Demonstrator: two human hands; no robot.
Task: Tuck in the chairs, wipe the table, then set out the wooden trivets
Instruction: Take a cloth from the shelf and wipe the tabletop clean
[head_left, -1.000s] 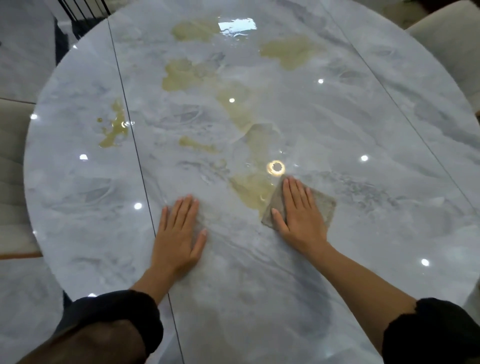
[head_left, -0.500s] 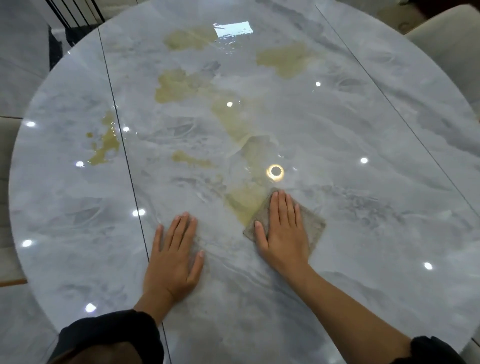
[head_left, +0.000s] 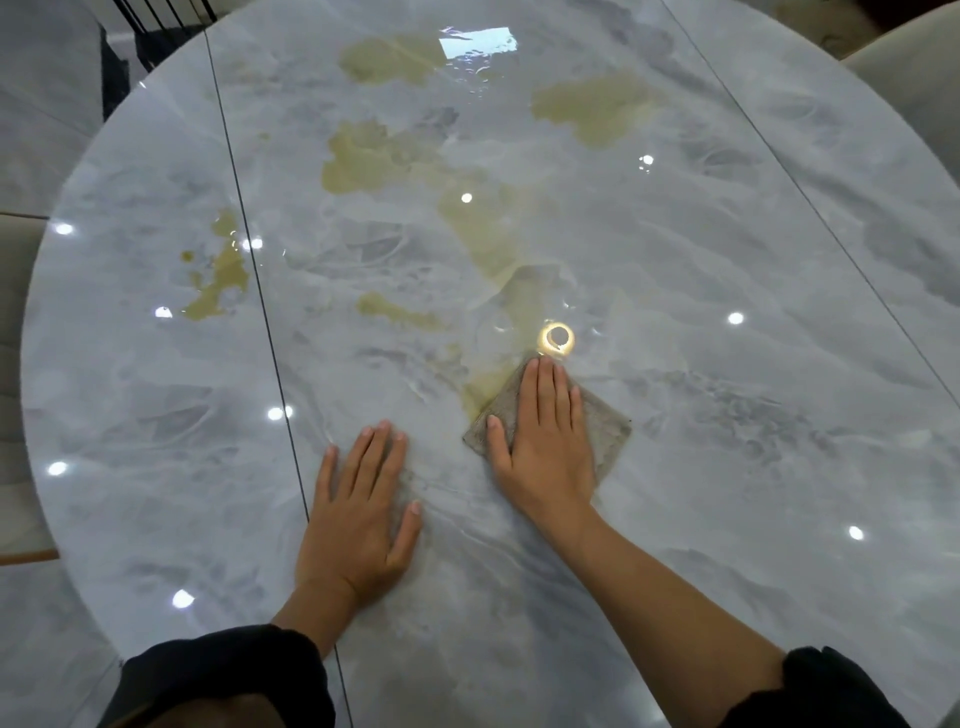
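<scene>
A glossy grey marble table fills the view, with yellowish spilled liquid spread in patches from its middle to the far side. My right hand lies flat with straight fingers on a square grey cloth, pressing it onto the near end of the spill. My left hand rests flat and open on the bare tabletop to the left of the cloth, close to a dark seam line. No trivets are in view.
A pale upholstered chair stands at the table's far right edge. Part of another pale chair shows at the left edge. Dark metal bars stand beyond the far left rim. Ceiling lights glare off the tabletop.
The cloth under my right hand slid left and toward me, then stayed about where it was. My left hand stayed planted on the table.
</scene>
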